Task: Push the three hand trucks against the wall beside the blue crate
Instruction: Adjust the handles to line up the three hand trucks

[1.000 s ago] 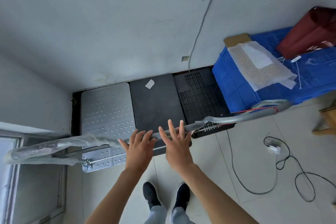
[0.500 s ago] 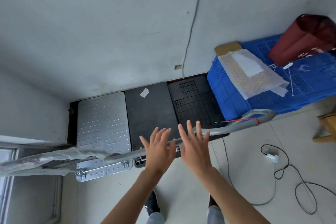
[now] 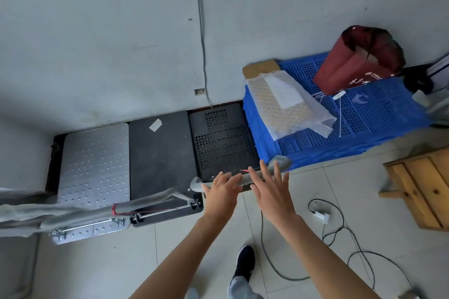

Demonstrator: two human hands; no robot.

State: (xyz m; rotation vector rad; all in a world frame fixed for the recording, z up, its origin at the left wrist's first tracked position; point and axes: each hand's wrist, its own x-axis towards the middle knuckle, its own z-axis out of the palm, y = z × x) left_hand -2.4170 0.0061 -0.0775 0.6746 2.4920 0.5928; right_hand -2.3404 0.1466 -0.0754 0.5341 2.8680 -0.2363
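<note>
Seemingly finished: left hand (image 3: 222,193) and right hand (image 3: 272,190), fingers (image 3: 265,172) spread apart, at a grey handle (image 3: 280,162); beyond them three hand trucks (image 3: 160,153) line the wall (image 3: 121,31) beside the blue crate (image 3: 364,116)

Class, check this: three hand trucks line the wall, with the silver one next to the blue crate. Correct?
No. The head view shows the perforated black hand truck next to the blue crate; the silver hand truck is farthest from it.
</note>
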